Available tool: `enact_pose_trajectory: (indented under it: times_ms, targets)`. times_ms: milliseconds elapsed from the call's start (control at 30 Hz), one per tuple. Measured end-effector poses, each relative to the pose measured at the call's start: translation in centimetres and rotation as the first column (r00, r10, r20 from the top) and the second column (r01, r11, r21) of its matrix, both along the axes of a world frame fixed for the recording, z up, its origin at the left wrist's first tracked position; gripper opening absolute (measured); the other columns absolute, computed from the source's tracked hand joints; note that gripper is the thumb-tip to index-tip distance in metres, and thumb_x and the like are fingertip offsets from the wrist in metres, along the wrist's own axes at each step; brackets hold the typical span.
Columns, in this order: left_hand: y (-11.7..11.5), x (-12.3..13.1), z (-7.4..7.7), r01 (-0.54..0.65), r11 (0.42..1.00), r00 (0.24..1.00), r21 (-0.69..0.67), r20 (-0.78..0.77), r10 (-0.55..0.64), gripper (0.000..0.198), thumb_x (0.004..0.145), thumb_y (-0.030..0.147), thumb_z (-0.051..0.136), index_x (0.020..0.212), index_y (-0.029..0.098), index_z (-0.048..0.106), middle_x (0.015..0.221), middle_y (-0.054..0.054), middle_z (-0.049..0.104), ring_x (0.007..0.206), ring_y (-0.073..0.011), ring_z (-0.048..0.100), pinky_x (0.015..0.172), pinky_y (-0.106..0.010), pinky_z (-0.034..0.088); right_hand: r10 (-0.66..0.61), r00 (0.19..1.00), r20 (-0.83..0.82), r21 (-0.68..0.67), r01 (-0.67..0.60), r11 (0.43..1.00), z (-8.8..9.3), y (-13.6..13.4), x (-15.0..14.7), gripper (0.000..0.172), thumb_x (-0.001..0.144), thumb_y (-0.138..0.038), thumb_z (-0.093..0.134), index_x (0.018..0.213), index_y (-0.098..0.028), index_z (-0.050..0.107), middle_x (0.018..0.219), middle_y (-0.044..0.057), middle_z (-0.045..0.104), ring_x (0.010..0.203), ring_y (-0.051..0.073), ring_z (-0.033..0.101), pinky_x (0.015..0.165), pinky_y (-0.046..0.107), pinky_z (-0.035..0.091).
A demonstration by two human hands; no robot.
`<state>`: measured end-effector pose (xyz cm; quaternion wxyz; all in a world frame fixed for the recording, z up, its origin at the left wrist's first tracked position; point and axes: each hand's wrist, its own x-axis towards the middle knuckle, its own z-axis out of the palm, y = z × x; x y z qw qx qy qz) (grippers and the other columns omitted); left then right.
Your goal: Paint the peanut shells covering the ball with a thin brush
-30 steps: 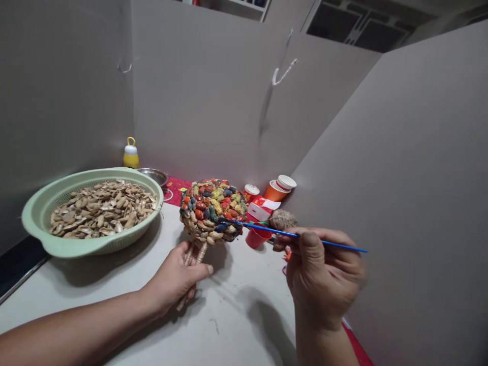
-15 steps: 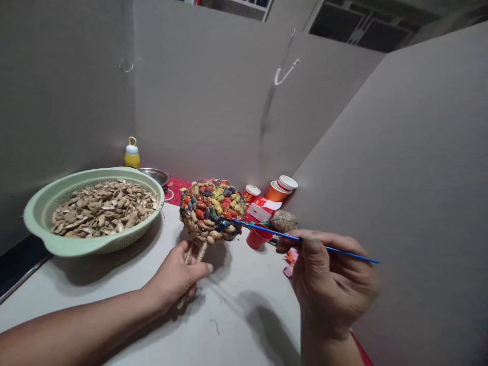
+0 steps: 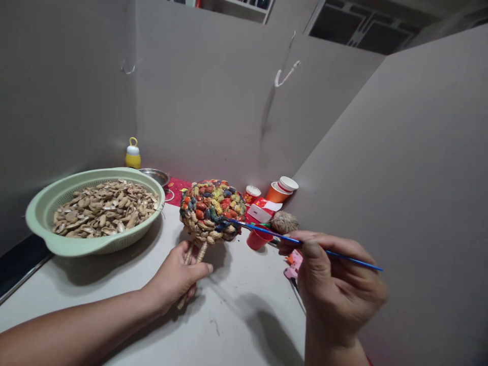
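Observation:
A rounded craft piece covered in peanut shells (image 3: 213, 208) stands at the middle of the table on a cord-wrapped stem. Many of its shells are painted red, yellow, orange and dark blue; the lower ones are bare tan. My left hand (image 3: 177, 277) is closed around the stem below the shells. Between the thumb and fingers of my right hand (image 3: 335, 284) is a thin blue paintbrush (image 3: 282, 236). The brush tip touches dark blue shells on the lower right side of the piece.
A green colander (image 3: 95, 249) full of peanut shells (image 3: 102, 208) stands left, with a metal bowl (image 3: 154, 176) and yellow bottle (image 3: 133, 156) behind. At the right are a red cup (image 3: 259, 238), a twine ball (image 3: 284, 222) and stacked paper cups (image 3: 280, 190). Grey panels enclose the white table (image 3: 183, 340).
My right hand has shifted slightly right and down, and the paintbrush's rear end with it. The brush tip remains at the dark blue shells. My left hand keeps its hold on the stem.

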<state>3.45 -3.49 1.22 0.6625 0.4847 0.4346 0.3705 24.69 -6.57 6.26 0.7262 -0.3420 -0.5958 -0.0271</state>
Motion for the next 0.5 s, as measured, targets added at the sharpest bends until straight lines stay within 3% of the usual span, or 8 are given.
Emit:
enact_pose_trajectory:
  times_ms: [233,500]
  targets:
    - [0.1,0.01,-0.23,-0.004,1.0,1.0,-0.007,0.007,0.004,0.047,0.071,0.035,0.074,0.108,0.02,0.05,0.049,0.016,0.045,0.032,-0.0058,0.035,0.033,-0.018,0.028,-0.101,0.99,0.1,-0.036,0.105,0.994,0.03,-0.4,-0.1,0.007,0.091,-0.021,0.075,0.086,-0.019,0.069,0.081,0.002,0.075,0.059,0.012,0.069,0.053,0.024,0.057]
    - [0.08,0.02,-0.07,-0.004,1.0,1.0,-0.011,0.005,0.005,0.046,0.07,0.035,0.073,0.106,0.02,0.049,0.05,0.016,0.045,0.032,-0.0053,0.034,0.033,-0.018,0.028,-0.116,0.986,0.117,0.059,0.11,0.992,-0.05,-0.42,-0.15,0.007,0.09,-0.011,0.073,0.091,-0.018,0.07,0.083,0.001,0.076,0.063,0.011,0.069,0.059,0.024,0.059]
